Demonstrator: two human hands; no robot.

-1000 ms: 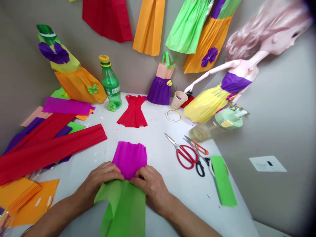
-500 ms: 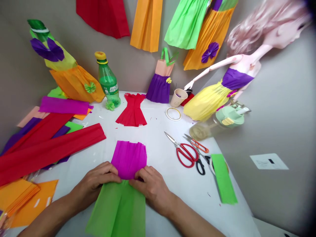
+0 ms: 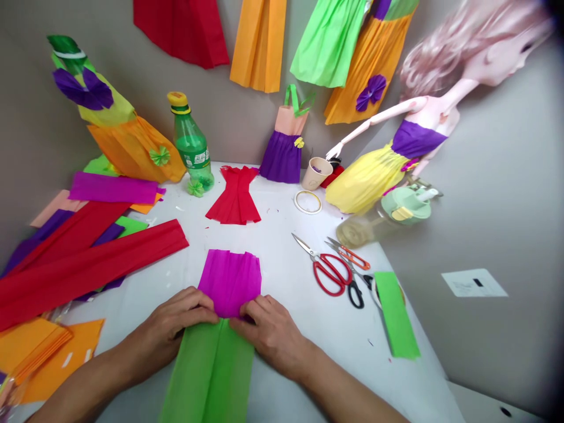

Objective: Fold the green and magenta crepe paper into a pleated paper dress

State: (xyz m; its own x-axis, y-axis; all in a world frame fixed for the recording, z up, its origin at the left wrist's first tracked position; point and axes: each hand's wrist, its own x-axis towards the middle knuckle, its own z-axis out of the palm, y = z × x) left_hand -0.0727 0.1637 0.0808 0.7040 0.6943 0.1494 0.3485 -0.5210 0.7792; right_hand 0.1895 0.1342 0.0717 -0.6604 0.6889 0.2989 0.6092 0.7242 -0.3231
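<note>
A pleated magenta crepe paper piece [image 3: 230, 279] lies on the white table [image 3: 291, 276], joined at its near edge to a folded green crepe paper piece [image 3: 210, 370] that runs toward me. My left hand [image 3: 176, 326] presses its fingertips on the seam from the left, fingers curled and pinching the paper. My right hand [image 3: 268, 332] does the same from the right. The fingertips of both hands nearly meet at the join.
Red-handled scissors [image 3: 328, 271], smaller orange scissors [image 3: 352, 257] and a green paper strip [image 3: 395, 314] lie to the right. Red [image 3: 88, 267], magenta and orange paper sheets lie at left. A red paper dress [image 3: 235, 197], tape ring [image 3: 308, 201], green bottle [image 3: 191, 147], cup and a doll [image 3: 396, 158] stand farther back.
The green paper, spread and lifted a second ago, now lies narrower and flatter on the table. Both hands stay at the seam; the view shifted slightly.
</note>
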